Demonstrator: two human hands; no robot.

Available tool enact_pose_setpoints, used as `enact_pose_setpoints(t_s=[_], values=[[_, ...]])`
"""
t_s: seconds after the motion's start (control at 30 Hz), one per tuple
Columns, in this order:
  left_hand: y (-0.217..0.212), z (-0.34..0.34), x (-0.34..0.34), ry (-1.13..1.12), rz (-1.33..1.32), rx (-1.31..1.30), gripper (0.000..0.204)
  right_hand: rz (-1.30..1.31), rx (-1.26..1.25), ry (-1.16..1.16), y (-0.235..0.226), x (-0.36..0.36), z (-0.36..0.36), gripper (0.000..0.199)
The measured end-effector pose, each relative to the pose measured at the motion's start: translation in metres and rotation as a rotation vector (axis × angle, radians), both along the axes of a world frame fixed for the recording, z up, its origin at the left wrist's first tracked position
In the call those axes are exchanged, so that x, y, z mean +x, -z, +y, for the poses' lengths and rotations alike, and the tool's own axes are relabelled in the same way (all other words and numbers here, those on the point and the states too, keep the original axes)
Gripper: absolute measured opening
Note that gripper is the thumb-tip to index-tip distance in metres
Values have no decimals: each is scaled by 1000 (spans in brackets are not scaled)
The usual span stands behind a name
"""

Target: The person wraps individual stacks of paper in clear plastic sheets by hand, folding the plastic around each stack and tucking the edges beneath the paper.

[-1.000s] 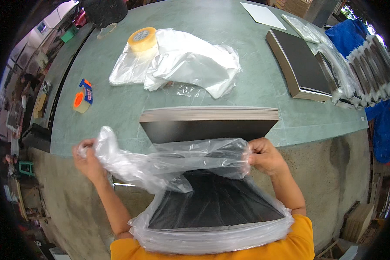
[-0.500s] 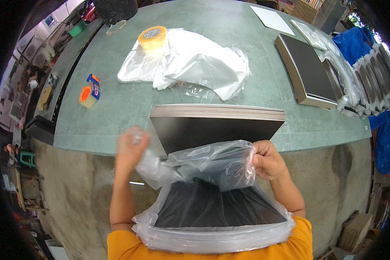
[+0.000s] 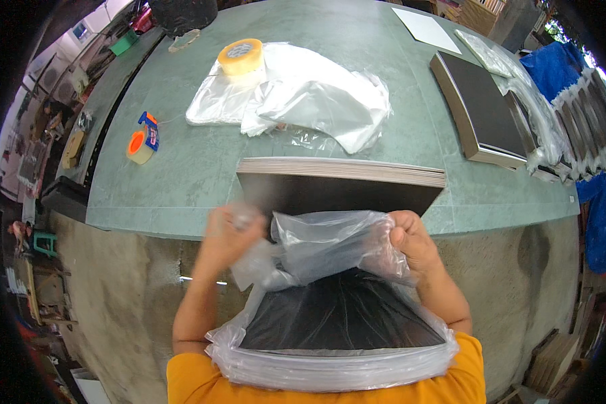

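Note:
A clear plastic bag stretches between my two hands, its loose end bunched and folded above a black flat panel that shows through the film against my body. My left hand is closed around one gathered corner and smeared by motion. At the other corner, my right hand pinches the film with thumb and fingers. Just beyond the bag, a stack of black panels with pale edges stands at the table's near edge.
On the green table lie white plastic bags under a yellow tape roll. A tape dispenser sits to the left. Black boards and wrapped panels are at the right, near a blue tarp.
My left hand has moved right and slightly down, toward the right hand, with the bag's gathered corner. The right hand has barely shifted and keeps its grip.

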State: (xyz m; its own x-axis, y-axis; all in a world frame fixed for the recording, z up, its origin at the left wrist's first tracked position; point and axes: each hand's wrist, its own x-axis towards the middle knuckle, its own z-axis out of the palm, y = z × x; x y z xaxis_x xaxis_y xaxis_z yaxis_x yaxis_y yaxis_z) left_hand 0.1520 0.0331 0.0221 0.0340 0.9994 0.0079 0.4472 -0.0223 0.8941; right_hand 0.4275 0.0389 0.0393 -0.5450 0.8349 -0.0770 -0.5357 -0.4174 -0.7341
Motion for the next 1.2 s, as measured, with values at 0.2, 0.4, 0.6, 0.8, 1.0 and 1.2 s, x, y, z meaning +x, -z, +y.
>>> enact_pose_setpoints(t_s=[0.2, 0.4, 0.6, 0.8, 1.0, 1.2], values=[[-49, -13, 25, 294, -134, 70, 12, -279, 211, -100, 14, -4, 6, 23], [-42, -13, 78, 446, -371, -75, 11, -124, 107, -96, 12, -26, 4, 28], [3, 5, -17, 79, 310, 215, 15, 202, 35, -104, 16, 10, 4, 24], [-63, -23, 35, -173, -54, 649, 19, -449, 713, -78, -13, -8, -1, 10], [-68, -24, 69, 633, -148, 127, 17, -258, 818, 261, -51, -14, -1, 26], [-42, -1, 62, 538, -86, 147, 16, -192, 195, 13, -34, 0, 8, 22]])
